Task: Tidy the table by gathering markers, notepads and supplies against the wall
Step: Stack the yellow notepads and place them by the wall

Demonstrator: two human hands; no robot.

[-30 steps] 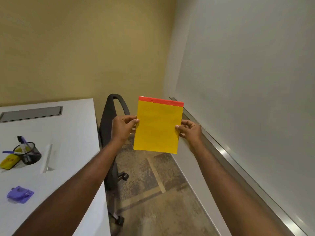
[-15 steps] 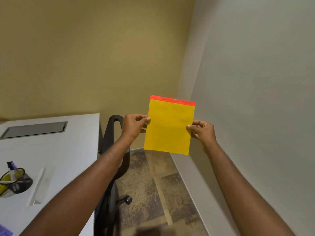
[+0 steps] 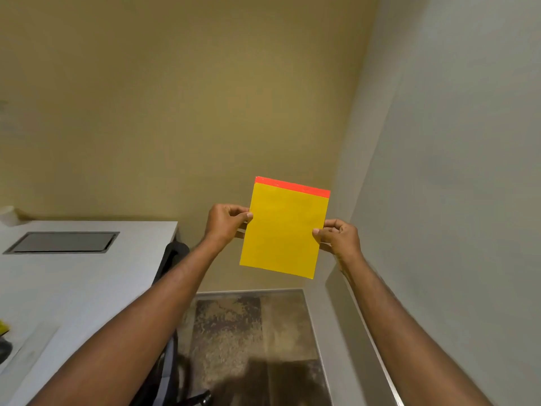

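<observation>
- I held the yellow notepad (image 3: 283, 231) upright in the air in front of me, red binding strip at the top, well off the white table (image 3: 87, 276) at my left and in front of the tan wall.
- My left hand (image 3: 224, 227) pinched its left edge, thumb on the front face and fingers curled behind.
- My right hand (image 3: 336, 235) pinched the right edge a little lower, thumb tip on the front, the other fingers tucked behind.
- The pad stayed flat between the two pinches with no sag, so I judged it light and fairly stiff, probably with a card backing, though I could not see the back.
- Its face looked smooth; I judged it could slip from a loose pinch, and loose sheets might fan or crease if I grabbed a corner.
- I judged the side edges near the middle, or the bound top strip, the safest places to hold it.
- A dark chair (image 3: 172, 259) stood by the table's edge, below my left arm.
</observation>
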